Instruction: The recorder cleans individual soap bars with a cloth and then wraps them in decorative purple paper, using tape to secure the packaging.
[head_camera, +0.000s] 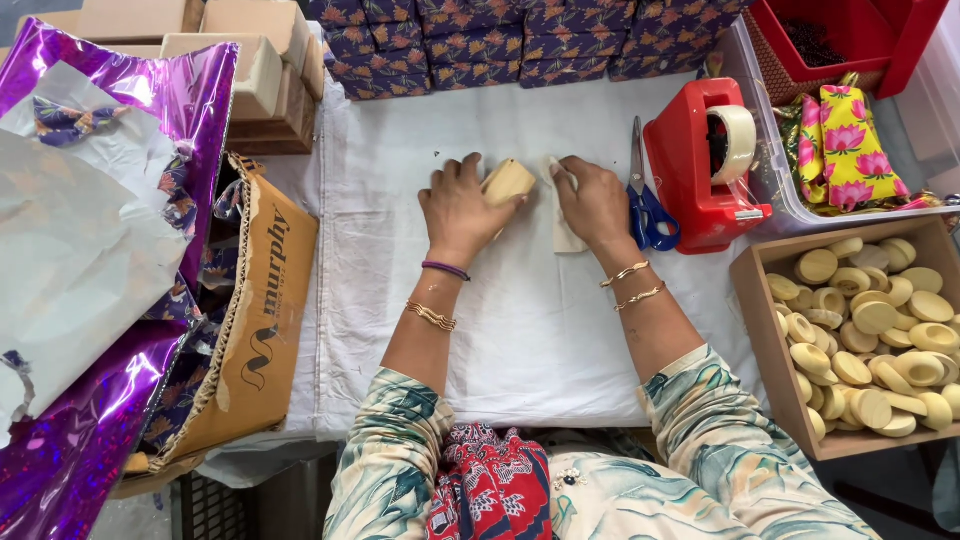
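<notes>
Overhead view of a person's two hands on a white-covered bench (520, 330). The left hand (458, 210) is curled around a pale tan soap bar (509, 182), gripping it on its edge near the bench's middle. The right hand (596, 203) presses fingers down on a small white paper sheet (564, 236) just beside the bar. The bar looks smooth, rounded and matte. Likely risks: the bar slipping from the grip, or the thin paper creasing or sliding askew under the fingers. Blue-handled scissors (645, 205) and a red tape dispenser (700, 165) lie near the right hand
</notes>
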